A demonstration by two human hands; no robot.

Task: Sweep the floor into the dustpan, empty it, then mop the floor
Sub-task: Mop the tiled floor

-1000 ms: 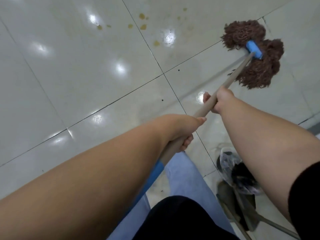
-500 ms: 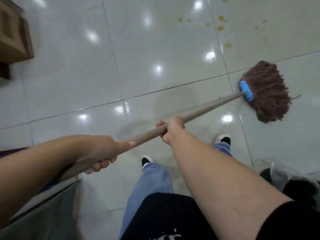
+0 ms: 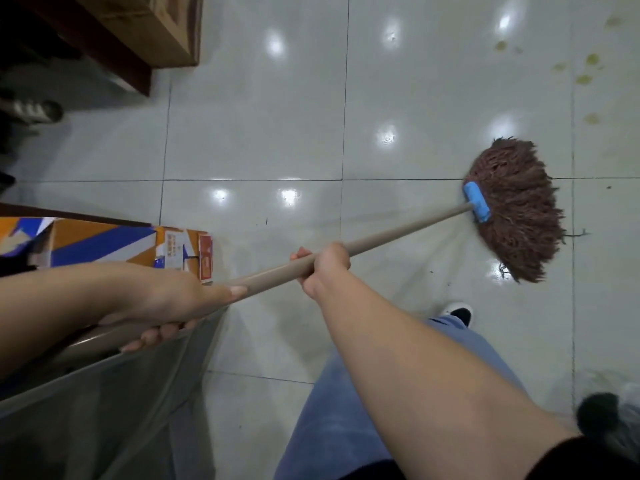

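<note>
A mop with a brown string head (image 3: pixel 516 209) and a blue clamp (image 3: pixel 477 201) lies on the pale tiled floor (image 3: pixel 263 140) at the right. Its beige handle (image 3: pixel 398 232) runs down-left to me. My right hand (image 3: pixel 323 268) grips the handle about midway. My left hand (image 3: pixel 173 299) grips it nearer the end, thumb stretched along the shaft. Yellow-brown stains (image 3: pixel 585 69) dot the tiles at the upper right, beyond the mop head. Wet streaks show on the tile beside the mop head.
An orange and blue cardboard box (image 3: pixel 114 245) lies at the left. A brown wooden piece of furniture (image 3: pixel 138 32) stands at the upper left. A grey bin with a clear liner (image 3: pixel 114 403) is at the lower left. A dark object in plastic (image 3: pixel 609 420) sits lower right.
The view has swung left, bringing the box, furniture and bin into sight. The mop head has been drawn back from the stained tile toward me, its strings now fanned out to the right.
</note>
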